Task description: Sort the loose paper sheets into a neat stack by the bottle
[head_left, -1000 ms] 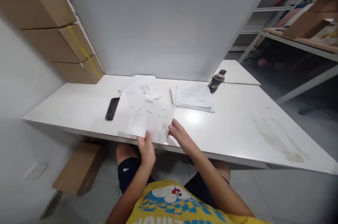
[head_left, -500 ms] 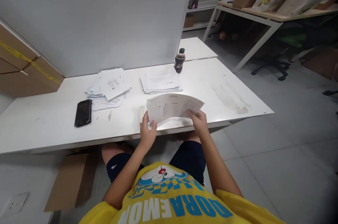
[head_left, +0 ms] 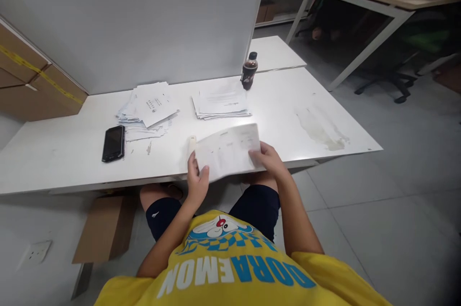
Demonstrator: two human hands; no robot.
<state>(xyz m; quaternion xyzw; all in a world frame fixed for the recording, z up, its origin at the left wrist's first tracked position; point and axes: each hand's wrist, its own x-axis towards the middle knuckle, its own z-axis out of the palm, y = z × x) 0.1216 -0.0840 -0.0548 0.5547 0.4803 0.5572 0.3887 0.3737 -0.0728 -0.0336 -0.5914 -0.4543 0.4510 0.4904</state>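
Observation:
Between my two hands is a printed white paper [head_left: 226, 151], tilted up at the desk's front edge; its print is too blurred to read. My left hand [head_left: 198, 182] grips its left side, thumb in front. At the right side, my right hand [head_left: 269, 159] pinches the paper with the thumb over its face. Just behind my left fingers lies a small pale object [head_left: 192, 142], partly covered. Beyond the held paper sits a neat stack of papers [head_left: 221, 103]. A looser, fanned pile of papers [head_left: 153, 109] lies to the left.
On the white desk [head_left: 72, 152], a black phone [head_left: 113, 143] lies left and a dark drink bottle [head_left: 249, 71] stands at the back by the grey partition [head_left: 144, 22]. Cardboard boxes [head_left: 54, 94] stand at the left end. A stain [head_left: 320, 128] marks the right side.
The paper has gone from bowed and wide to flatter, with its right edge drawn left. Both hands still hold it. The view has shifted slightly.

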